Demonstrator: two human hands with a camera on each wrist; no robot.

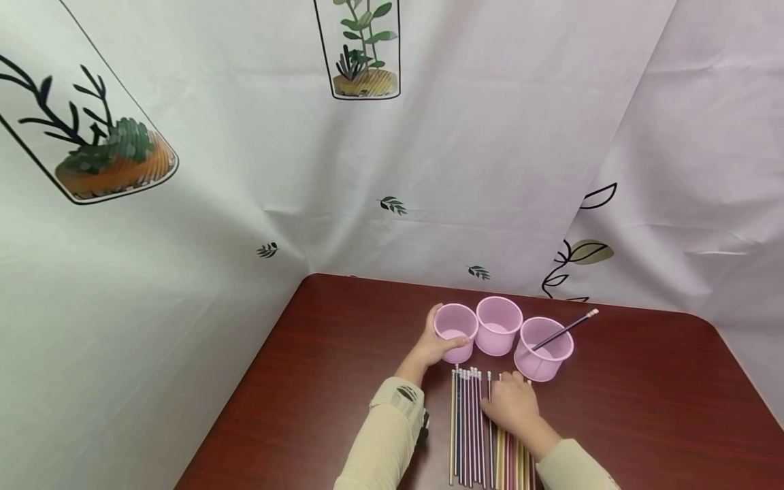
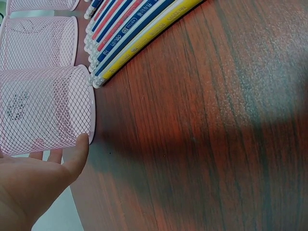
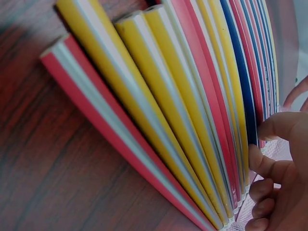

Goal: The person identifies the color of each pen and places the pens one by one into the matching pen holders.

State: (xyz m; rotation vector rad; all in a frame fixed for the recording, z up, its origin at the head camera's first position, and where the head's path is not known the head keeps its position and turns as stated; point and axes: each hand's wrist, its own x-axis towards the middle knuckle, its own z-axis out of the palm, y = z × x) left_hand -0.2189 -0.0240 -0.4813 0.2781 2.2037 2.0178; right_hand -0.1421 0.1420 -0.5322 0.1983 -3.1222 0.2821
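In the head view my left hand (image 1: 431, 346) grips the leftmost pink mesh cup (image 1: 456, 324), thumb at the front and fingers around the far side. The left wrist view shows the thumb against the mesh cup (image 2: 43, 108) near its rim. My right hand (image 1: 513, 403) is over a row of striped pencils. In the right wrist view its thumb and forefinger pinch a blue pencil (image 3: 243, 72) in that row. Red and yellow pencils (image 3: 159, 91) lie beside it. Blue, red and yellow pencils (image 2: 144, 36) also show in the left wrist view.
A middle pink cup (image 1: 497, 313) stands beside the gripped one. The right pink cup (image 1: 539, 367) has a dark pencil (image 1: 563, 331) leaning in it, eraser end up. Everything is on a dark reddish wooden table (image 1: 318, 354), with a printed white cloth (image 1: 490, 136) behind.
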